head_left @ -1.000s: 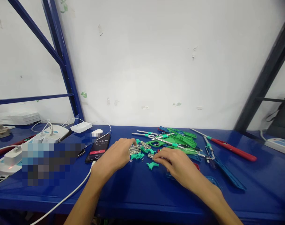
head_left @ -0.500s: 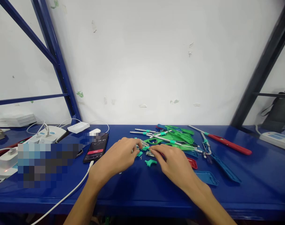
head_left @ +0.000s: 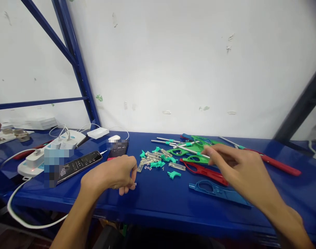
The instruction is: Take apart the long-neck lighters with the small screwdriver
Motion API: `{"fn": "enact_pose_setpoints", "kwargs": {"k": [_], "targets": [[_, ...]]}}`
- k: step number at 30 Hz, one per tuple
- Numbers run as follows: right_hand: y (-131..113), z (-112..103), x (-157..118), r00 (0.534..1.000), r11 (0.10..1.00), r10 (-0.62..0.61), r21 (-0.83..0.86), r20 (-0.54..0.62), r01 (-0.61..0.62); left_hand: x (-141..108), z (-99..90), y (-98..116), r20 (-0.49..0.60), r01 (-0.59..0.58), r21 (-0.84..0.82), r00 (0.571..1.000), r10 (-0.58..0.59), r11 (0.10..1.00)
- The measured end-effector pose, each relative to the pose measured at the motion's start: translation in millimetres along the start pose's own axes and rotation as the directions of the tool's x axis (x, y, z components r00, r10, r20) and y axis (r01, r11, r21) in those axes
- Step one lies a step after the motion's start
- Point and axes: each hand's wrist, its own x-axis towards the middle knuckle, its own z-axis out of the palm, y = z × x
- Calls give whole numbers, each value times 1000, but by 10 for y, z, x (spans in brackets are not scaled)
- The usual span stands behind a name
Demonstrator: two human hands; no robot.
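Hands have drawn apart. Left hand (head_left: 116, 174): fingers pinch small pale piece (head_left: 135, 184). Right hand (head_left: 234, 164): fingers by silver rod (head_left: 189, 149), cannot tell if grasping. Teal pieces (head_left: 158, 164) between the 2 hands' fingers.

The blue table (head_left: 158, 197) carried clear cartridges (head_left: 177, 167) and teal curved pieces (head_left: 174, 174) between the left hand (head_left: 112, 175) and the right hand (head_left: 238, 164). Green shells (head_left: 198, 159) and metal rods (head_left: 164, 142) overlapped beyond the right fingertips; a blue shell (head_left: 217, 191) lay nearer, a red-handled wand (head_left: 274, 163) rightward. Leftward of the left hand lay a phone (head_left: 81, 165) and a white power strip (head_left: 30, 169).
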Motion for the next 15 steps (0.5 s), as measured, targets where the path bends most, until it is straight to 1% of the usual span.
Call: {"fn": "enact_pose_setpoints", "kwargs": {"k": [2,4,7,9,12,15], "targets": [[-18,-44,-19,997,1000,5,1,-71,-5,61,39,-35,7,11,10,1000,-11,1000],[-26,-101,-37,991,1000,13,6,-130,-12,135,88,-35,-16,-7,26,1000,7,1000],[-8,-210,-49,984,999,39,9,-171,-38,227,152,42,-90,-84,85,992,91,993],[23,-297,-49,976,997,71,6,-204,-72,258,176,131,-151,-131,153,976,154,980],[114,-435,-56,949,990,110,-46,-297,-130,250,167,250,-214,-180,249,948,235,952],[304,-556,-96,910,978,117,-115,-399,-176,194,99,303,-211,-237,298,928,306,925]]}}
